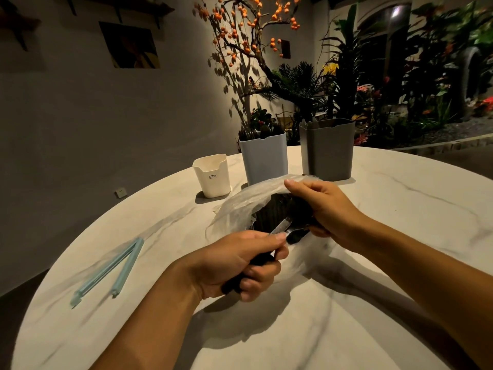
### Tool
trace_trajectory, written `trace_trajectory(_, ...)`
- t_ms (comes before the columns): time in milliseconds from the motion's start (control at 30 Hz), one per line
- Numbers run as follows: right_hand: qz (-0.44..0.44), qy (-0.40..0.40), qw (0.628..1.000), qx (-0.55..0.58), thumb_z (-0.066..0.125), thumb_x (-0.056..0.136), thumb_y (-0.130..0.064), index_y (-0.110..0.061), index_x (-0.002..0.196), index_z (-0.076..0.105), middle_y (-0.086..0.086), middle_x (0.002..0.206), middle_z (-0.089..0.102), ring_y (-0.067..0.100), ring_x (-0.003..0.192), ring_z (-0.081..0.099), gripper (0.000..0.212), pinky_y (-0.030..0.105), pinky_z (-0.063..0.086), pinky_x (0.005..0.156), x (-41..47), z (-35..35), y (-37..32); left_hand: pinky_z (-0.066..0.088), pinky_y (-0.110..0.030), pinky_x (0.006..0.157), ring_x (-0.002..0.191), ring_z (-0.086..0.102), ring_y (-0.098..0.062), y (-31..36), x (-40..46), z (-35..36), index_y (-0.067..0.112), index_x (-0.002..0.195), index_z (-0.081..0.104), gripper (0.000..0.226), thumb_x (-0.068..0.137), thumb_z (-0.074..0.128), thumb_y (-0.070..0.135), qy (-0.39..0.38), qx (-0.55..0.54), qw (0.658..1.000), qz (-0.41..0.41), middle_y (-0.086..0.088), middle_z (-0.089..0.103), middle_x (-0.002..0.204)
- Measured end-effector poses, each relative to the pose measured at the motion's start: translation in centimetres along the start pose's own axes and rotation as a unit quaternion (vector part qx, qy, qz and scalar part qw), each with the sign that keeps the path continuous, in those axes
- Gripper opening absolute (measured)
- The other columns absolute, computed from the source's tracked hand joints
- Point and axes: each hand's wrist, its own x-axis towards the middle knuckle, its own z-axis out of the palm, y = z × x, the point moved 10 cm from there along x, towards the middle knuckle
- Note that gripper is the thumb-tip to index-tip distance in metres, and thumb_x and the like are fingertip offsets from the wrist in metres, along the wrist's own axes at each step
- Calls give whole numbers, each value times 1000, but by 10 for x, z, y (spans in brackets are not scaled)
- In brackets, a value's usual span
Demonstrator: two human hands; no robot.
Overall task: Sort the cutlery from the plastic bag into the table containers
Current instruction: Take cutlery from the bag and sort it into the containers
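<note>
Gripping the black handle of a piece of cutlery [277, 231] (its metal end too blurred to name), the left hand [234, 265] is curling its fingers tightly round it at the mouth of the plastic bag [240, 206]. The right hand [322, 206] is pinching the bag's upper edge, holding it open on the marble table [400, 198]. Beyond are standing a white container [212, 177], a blue-grey container [264, 158] and a dark grey container [326, 150]. A pale blue clip [114, 268] is lying at left.
</note>
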Motion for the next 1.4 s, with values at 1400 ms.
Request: trace_trajectory(1400,-85,-66,993,56,67,86,-1,-5,97,68,10,94,73,24,91,72,12,33,60,77,1,9,-11,24,-26,42,42,27,-11,9,11,-29,15,80,41,38,102,38,46,238,53,966,87,0,31,53)
